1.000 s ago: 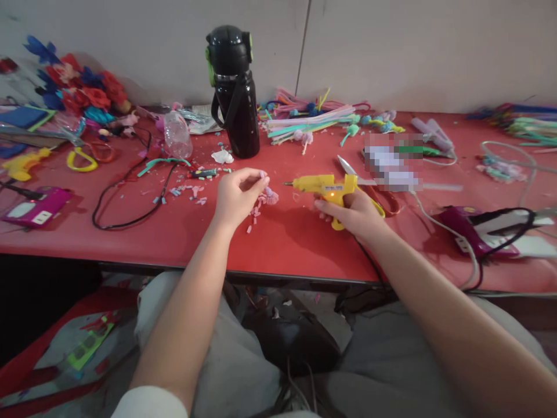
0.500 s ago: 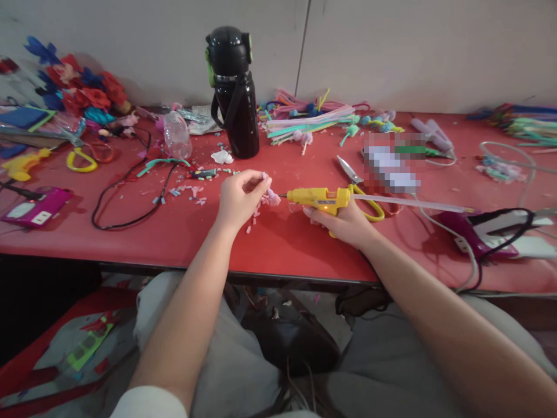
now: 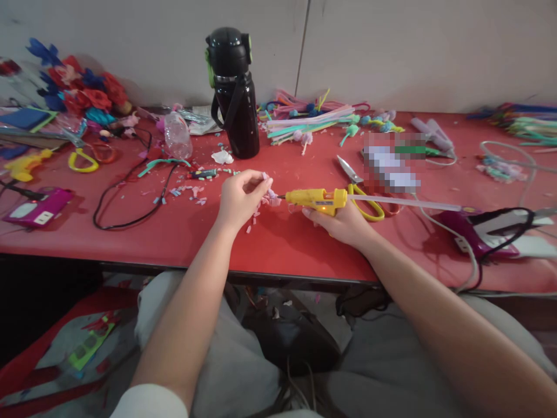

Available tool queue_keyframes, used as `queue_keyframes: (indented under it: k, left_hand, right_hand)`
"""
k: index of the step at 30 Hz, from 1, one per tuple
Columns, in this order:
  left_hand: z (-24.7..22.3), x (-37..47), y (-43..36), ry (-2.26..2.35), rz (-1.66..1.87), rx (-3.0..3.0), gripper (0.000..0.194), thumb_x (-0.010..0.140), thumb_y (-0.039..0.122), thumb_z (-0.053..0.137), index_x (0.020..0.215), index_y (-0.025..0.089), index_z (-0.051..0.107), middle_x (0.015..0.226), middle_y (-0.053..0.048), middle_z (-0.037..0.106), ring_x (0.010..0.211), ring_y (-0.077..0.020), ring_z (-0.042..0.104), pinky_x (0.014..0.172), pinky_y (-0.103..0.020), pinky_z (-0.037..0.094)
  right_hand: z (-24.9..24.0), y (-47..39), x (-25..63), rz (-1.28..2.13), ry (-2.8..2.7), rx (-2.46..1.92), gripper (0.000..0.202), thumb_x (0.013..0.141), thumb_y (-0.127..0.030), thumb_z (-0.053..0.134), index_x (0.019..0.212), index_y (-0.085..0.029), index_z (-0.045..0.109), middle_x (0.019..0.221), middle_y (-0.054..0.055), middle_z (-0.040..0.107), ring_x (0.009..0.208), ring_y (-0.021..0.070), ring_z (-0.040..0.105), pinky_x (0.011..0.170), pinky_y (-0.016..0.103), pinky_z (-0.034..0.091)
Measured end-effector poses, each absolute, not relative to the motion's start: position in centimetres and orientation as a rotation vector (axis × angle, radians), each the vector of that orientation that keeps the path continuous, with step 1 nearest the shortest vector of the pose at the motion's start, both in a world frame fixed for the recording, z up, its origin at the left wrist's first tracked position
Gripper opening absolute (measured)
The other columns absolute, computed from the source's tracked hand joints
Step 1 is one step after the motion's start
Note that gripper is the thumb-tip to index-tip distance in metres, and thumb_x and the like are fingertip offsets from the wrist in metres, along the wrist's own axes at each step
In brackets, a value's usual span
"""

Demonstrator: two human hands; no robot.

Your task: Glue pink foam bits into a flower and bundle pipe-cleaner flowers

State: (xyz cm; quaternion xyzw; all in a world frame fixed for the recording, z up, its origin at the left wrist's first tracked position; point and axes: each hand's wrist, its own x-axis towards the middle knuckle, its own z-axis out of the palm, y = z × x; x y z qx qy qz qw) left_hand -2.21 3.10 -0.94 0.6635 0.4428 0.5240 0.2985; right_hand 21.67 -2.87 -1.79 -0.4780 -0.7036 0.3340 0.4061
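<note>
My left hand [image 3: 241,198] pinches a small pink-purple fuzzy piece [image 3: 273,198] between thumb and fingertips, over the red table. Its exact shape is too small to tell. My right hand [image 3: 343,222] is wrapped round a yellow glue gun [image 3: 315,199], whose nozzle points left and meets or nearly meets the fuzzy piece. A long clear glue stick [image 3: 404,202] sticks out of the gun's back end. Small pink scraps [image 3: 255,217] lie on the table below my left hand.
Behind my hands stands a black bottle [image 3: 237,98]. Yellow-handled scissors [image 3: 368,203] lie beyond my right hand. Pipe cleaners [image 3: 308,123] are piled near the wall. Purple power strips [image 3: 41,208] with cables sit at both sides, and a second yellow glue gun [image 3: 28,165] lies far left.
The glue gun has shifted very slightly left, its nozzle closer to the fuzzy piece, and its back end has turned slightly. My left hand has hardly moved.
</note>
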Motion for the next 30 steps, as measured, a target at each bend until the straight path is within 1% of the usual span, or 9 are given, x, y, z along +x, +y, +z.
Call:
queue_keyframes:
  k: [4, 8, 10, 15, 17, 22, 24, 30]
  left_hand:
    - [-1.0, -2.19, 3.1, 1.158, 1.391, 1.748, 0.01, 0.084, 0.03, 0.077, 0.085, 0.02, 0.075, 0.076, -0.003, 0.078, 0.068, -0.0162, 0.075, 0.064, -0.026, 0.06]
    - [-0.81, -2.08, 2.94, 1.17, 1.378, 1.731, 0.01, 0.083, 0.029, 0.077, 0.084, 0.02, 0.074, 0.073, -0.002, 0.077, 0.064, -0.0154, 0.073, 0.062, -0.026, 0.06]
    - [-0.7, -2.04, 2.86, 1.175, 1.374, 1.731, 0.01, 0.083, 0.03, 0.077, 0.084, 0.02, 0.074, 0.074, -0.002, 0.077, 0.064, -0.0156, 0.072, 0.062, -0.027, 0.06]
    - [-0.63, -2.04, 2.81, 1.175, 1.37, 1.755, 0.011, 0.084, 0.031, 0.076, 0.083, 0.021, 0.074, 0.074, -0.003, 0.078, 0.064, -0.0164, 0.073, 0.062, -0.028, 0.06]
    - [-0.71, -2.09, 2.85, 1.191, 1.362, 1.762, 0.011, 0.084, 0.032, 0.076, 0.084, 0.021, 0.074, 0.076, -0.003, 0.078, 0.066, -0.0171, 0.073, 0.064, -0.029, 0.06]
    - [-0.86, -2.21, 2.99, 1.228, 1.361, 1.787, 0.012, 0.085, 0.033, 0.076, 0.085, 0.021, 0.074, 0.081, -0.004, 0.08, 0.075, -0.0186, 0.076, 0.071, -0.03, 0.062]
    - [-0.81, -2.22, 3.0, 1.237, 1.37, 1.791, 0.011, 0.085, 0.032, 0.076, 0.085, 0.021, 0.074, 0.08, -0.004, 0.079, 0.075, -0.0182, 0.076, 0.071, -0.029, 0.061]
    - [-0.66, -2.18, 2.97, 1.251, 1.404, 1.775, 0.011, 0.084, 0.031, 0.076, 0.081, 0.021, 0.073, 0.075, -0.003, 0.077, 0.071, -0.0173, 0.074, 0.067, -0.028, 0.059]
  right_hand:
    - [-1.68, -2.91, 21.61, 0.823, -1.786, -1.194, 0.03, 0.092, -0.049, 0.068, 0.096, -0.019, 0.074, 0.069, 0.002, 0.067, 0.061, 0.0167, 0.059, 0.065, 0.033, 0.052]
    - [-1.78, -2.91, 21.63, 0.815, -1.784, -1.213, 0.031, 0.092, -0.049, 0.068, 0.096, -0.019, 0.074, 0.068, 0.002, 0.067, 0.059, 0.0165, 0.058, 0.062, 0.033, 0.051]
    - [-1.87, -2.9, 21.65, 0.816, -1.78, -1.225, 0.032, 0.092, -0.05, 0.068, 0.096, -0.019, 0.074, 0.068, 0.002, 0.068, 0.06, 0.017, 0.059, 0.062, 0.033, 0.052]
    - [-1.81, -2.97, 21.61, 0.817, -1.78, -1.226, 0.032, 0.093, -0.05, 0.068, 0.097, -0.019, 0.076, 0.072, 0.004, 0.07, 0.069, 0.0204, 0.066, 0.072, 0.036, 0.056]
    - [-1.69, -3.02, 21.57, 0.829, -1.781, -1.234, 0.032, 0.093, -0.05, 0.068, 0.099, -0.02, 0.076, 0.073, 0.004, 0.071, 0.072, 0.0213, 0.067, 0.073, 0.037, 0.057]
    - [-1.45, -3.13, 21.5, 0.828, -1.781, -1.245, 0.035, 0.092, -0.054, 0.068, 0.099, -0.021, 0.076, 0.071, 0.005, 0.07, 0.072, 0.0228, 0.068, 0.071, 0.037, 0.057]
    - [-1.4, -3.15, 21.49, 0.828, -1.777, -1.248, 0.035, 0.092, -0.054, 0.068, 0.098, -0.02, 0.075, 0.07, 0.004, 0.07, 0.072, 0.0229, 0.067, 0.07, 0.037, 0.056]
    - [-1.45, -3.09, 21.53, 0.848, -1.777, -1.253, 0.028, 0.091, -0.047, 0.068, 0.095, -0.02, 0.075, 0.071, 0.004, 0.069, 0.069, 0.0212, 0.066, 0.071, 0.036, 0.055]
